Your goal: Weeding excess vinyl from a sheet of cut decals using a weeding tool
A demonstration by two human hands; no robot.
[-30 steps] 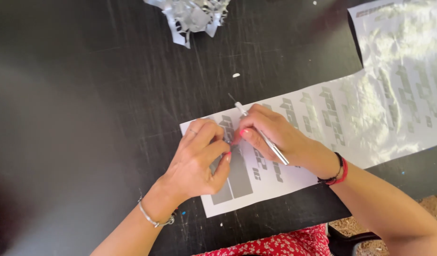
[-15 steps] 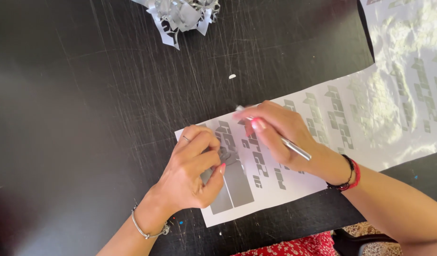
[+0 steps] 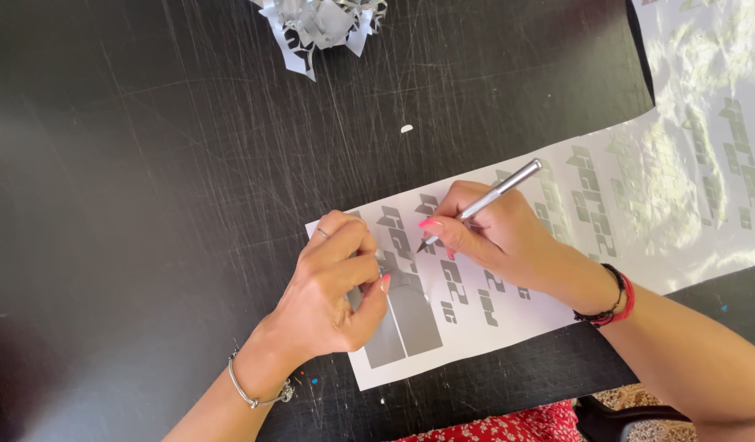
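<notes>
A long white sticker sheet [image 3: 639,205] lies on the black table [image 3: 148,205]. It runs from the middle near the bottom up to the right edge. Rows of small grey shapes cover it, and its right part shines in the light. Near its left end is a plain grey patch [image 3: 406,319], like a tall block. At the top edge lies a crumpled ball of grey and white sticker scraps [image 3: 320,23], well apart from the sheet.
</notes>
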